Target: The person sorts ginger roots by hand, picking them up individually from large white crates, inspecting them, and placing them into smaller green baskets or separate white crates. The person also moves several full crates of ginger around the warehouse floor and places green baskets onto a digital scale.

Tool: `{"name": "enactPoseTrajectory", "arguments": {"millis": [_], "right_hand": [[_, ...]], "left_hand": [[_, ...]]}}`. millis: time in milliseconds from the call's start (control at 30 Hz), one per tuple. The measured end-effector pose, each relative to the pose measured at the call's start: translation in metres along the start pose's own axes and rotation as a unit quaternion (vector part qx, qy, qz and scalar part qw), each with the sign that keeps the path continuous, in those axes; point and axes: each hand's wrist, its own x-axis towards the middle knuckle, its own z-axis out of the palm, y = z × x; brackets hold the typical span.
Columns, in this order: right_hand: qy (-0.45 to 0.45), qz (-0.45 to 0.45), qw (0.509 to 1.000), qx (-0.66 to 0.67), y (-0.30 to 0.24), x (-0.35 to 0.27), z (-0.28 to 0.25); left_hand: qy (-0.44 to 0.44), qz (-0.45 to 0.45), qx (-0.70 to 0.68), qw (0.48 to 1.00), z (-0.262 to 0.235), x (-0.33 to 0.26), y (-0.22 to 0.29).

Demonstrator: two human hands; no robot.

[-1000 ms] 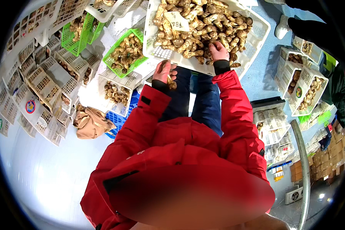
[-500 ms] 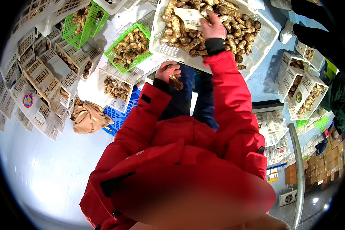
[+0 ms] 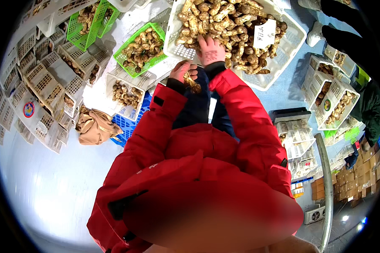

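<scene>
In front of me a large white crate (image 3: 289,59) holds a heap of brown-and-cream mushrooms (image 3: 223,21). A handwritten paper tag (image 3: 264,34) lies on the heap's right part. My left hand (image 3: 182,71) is closed around a mushroom (image 3: 192,83), just outside the crate's near left corner. My right hand (image 3: 210,50) reaches over the crate's near edge onto the mushrooms; its fingertips are among them, and whether they grip one is hidden. Left of the crate stands a green basket (image 3: 134,72) of mushrooms, with a smaller white basket (image 3: 131,113) of mushrooms nearer me.
Stacked white crates (image 3: 46,88) fill the left side. A tan bag (image 3: 95,126) rests against a blue plastic pallet (image 3: 126,128). More mushroom crates (image 3: 335,107) stand at the right, near a metal pole (image 3: 326,189). Another person's legs (image 3: 342,40) show at the upper right.
My right hand has let go of the paper tag, which now lies on the right of the heap. That hand has moved left and nearer. My left hand still holds the mushroom.
</scene>
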Motion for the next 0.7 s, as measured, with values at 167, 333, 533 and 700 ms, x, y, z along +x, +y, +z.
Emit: {"name": "enactPoseTrajectory", "arguments": {"millis": [167, 333, 533, 700], "right_hand": [[-0.063, -0.007, 0.99, -0.124, -0.002, 0.019, 0.014], [0.061, 0.039, 0.94, 0.335, 0.025, -0.009, -0.026], [-0.131, 0.185, 0.656, 0.719, 0.074, -0.039, -0.054], [-0.195, 0.221, 0.582, 0.757, 0.081, -0.03, -0.065]], "left_hand": [[-0.081, -0.019, -0.085, 0.993, -0.026, 0.015, -0.004], [-0.004, 0.088, 0.111, 0.99, 0.002, 0.001, 0.029], [-0.127, 0.434, 0.608, 0.653, 0.061, -0.02, 0.08], [-0.137, 0.378, 0.669, 0.625, 0.064, 0.004, 0.056]]}}
